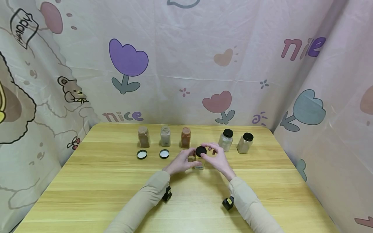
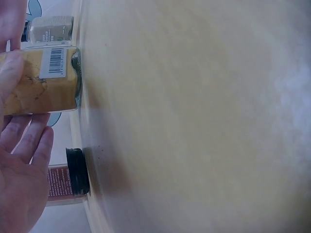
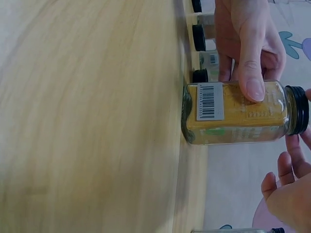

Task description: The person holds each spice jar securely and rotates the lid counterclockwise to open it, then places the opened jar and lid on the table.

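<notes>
A glass jar of yellow powder point(image 3: 243, 109) with a barcode label and a black screw lid point(image 1: 201, 150) is upright between both hands. My left hand point(image 1: 184, 160) grips the jar's body, its thumb point(image 3: 254, 86) pressed on the side that faces me. At the top, my right hand point(image 1: 217, 158) pinches the lid with thumb and fingers; the lid is on the jar's mouth. In the left wrist view, the jar's base is close to the tabletop; whether it touches cannot be told.
Three lidless jars, brown point(image 1: 144, 137), pale grey point(image 1: 165, 137) and red-brown point(image 1: 186, 138), stand behind on the left. Black lids point(image 1: 141, 154) point(image 1: 164, 154) lie before two; another lid point(image 2: 77, 171) is by the red-brown jar. Two lidded jars point(image 1: 225, 141) point(image 1: 244, 143) stand right.
</notes>
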`<state>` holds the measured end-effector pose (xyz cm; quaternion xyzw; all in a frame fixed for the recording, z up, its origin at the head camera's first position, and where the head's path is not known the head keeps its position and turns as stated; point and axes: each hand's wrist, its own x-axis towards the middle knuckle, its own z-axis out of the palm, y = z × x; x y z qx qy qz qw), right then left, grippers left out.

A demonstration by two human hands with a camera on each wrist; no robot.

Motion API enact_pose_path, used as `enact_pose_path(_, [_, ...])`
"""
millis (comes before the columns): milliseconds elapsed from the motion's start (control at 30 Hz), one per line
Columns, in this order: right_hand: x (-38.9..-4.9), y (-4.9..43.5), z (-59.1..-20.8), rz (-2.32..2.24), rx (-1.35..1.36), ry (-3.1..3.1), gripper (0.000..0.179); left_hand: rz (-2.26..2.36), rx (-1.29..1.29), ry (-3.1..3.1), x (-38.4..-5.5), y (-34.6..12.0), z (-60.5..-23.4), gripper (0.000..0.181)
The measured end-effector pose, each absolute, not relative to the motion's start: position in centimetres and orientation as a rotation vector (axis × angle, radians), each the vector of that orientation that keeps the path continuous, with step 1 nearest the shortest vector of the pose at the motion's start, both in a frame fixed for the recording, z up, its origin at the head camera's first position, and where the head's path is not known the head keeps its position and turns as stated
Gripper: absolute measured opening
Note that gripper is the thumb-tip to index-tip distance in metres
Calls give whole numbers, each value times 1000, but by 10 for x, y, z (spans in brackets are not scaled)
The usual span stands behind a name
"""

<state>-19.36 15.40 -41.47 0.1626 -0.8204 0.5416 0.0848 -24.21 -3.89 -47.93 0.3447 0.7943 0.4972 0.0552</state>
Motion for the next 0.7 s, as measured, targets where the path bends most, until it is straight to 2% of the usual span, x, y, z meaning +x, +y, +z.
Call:
enact_pose_path(233, [-216,161,-448,1576,421,-2456,42,1505,1030,2418,-241,-39,-478,48])
enact_pose_path(467, [-217,160,-447,1585,410,-2457,38,1511,1045,2415,-240,-39,-477,49])
enact_pose_path(700, [-216,163,-446,1619,517,-2430,38,1515,1036,2403,-240,-40,-478,50])
